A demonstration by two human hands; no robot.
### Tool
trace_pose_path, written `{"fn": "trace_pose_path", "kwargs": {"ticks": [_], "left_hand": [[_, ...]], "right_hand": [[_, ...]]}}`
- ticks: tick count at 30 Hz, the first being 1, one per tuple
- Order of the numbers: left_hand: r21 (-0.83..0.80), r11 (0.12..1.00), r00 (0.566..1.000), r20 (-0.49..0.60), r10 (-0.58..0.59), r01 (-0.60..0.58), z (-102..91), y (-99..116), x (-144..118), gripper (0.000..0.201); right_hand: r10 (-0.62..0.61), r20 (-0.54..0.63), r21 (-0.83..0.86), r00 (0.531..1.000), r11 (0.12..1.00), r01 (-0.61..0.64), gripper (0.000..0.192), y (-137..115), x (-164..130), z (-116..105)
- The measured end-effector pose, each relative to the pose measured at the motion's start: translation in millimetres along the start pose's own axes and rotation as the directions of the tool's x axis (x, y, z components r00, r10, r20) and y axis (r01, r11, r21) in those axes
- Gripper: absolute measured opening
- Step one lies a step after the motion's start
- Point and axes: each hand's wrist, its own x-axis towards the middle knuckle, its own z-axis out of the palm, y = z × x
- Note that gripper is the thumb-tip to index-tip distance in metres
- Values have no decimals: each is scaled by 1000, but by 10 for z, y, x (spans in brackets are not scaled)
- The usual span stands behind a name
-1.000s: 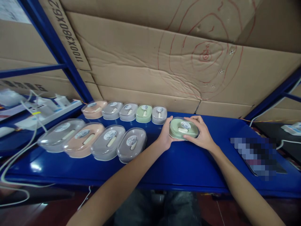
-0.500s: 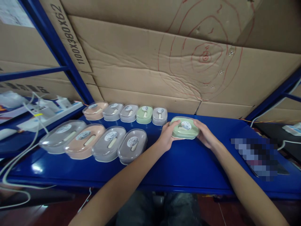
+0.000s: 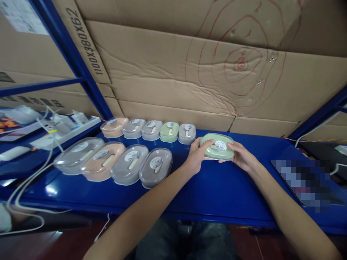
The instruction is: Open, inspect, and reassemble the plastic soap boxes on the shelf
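Note:
Between my two hands is a green lunch box (image 3: 220, 151) with a clear lid and a round sticker, tilted so its top faces me. My left hand (image 3: 197, 153) grips its left end, thumb on top. At the right end my right hand (image 3: 242, 154) holds on, with its thumb near the sticker and fingers partly hidden underneath. To the left, a back row of similar boxes includes a grey one (image 3: 187, 133) and a green one (image 3: 169, 131). A front row of larger boxes ends with a grey one (image 3: 156, 168) beside my left forearm.
The boxes stand on a blue table (image 3: 217, 195) backed by a cardboard panel (image 3: 151, 72) with red rings drawn on it. White cables and a power strip (image 3: 73, 130) lie at the left. A flat blurred-out object (image 3: 300, 184) rests at the right.
The green lunch box has tipped slightly in my hands, and my right thumb now lies further over its lid. The whole view has shifted a little, so everything appears further right.

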Motion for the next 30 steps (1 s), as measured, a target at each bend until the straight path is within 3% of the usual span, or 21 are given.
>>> {"fn": "trace_pose_path", "kwargs": {"ticks": [9,13,20,24,27,30], "left_hand": [[-6,1000,998,-63,29,-29,-24,-14,3,50],[18,998,996,-68,59,-58,-13,-15,-4,47],[-2,994,978,-181,103,-105,11,-10,3,60],[119,979,963,-194,185,-165,-23,-1,23,41],[351,911,960,-98,263,-214,-71,7,38,31],[568,800,980,86,177,-194,-132,27,57,28]], "right_hand": [[-16,-125,18,992,1000,19,41,57,68,17],[-31,-128,-4,991,1000,30,42,83,74,-3],[-33,-132,-11,991,999,32,45,71,57,51],[30,-145,2,989,1000,-30,44,31,74,-13],[44,-225,0,973,999,-45,54,35,136,-100],[22,-268,-51,963,998,-37,48,80,198,-161]]}}
